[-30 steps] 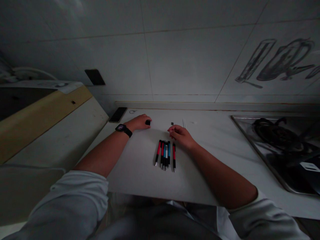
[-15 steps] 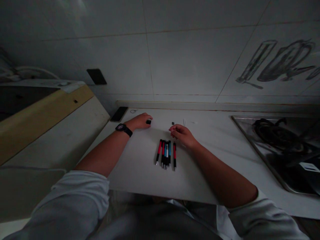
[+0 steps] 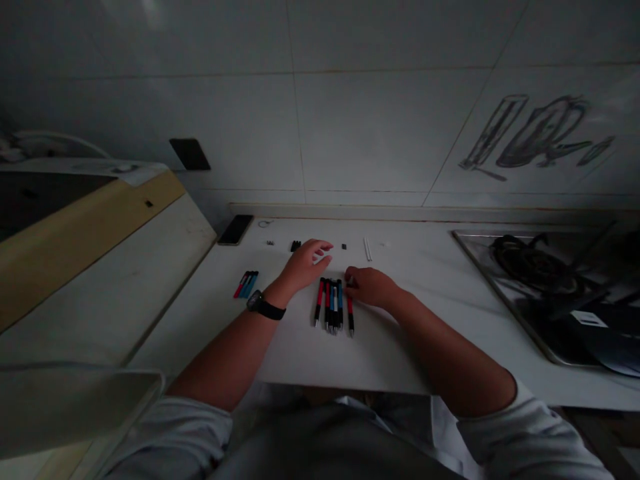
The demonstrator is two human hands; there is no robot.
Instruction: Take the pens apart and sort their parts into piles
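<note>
Head-worn view, forward and down, close over the counter point(image 3: 425, 320).

Right hand point(image 3: 367, 287) covers the upper end of the red-and-black pen point(image 3: 351, 320); small dark bits point(image 3: 295, 246) behind are too small to identify.

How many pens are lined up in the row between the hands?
5 that I can make out, in one row of slim plastic pens: two red leftmost, one white, one blue, one red by the right hand. Tightly packed; another may hide.
</note>
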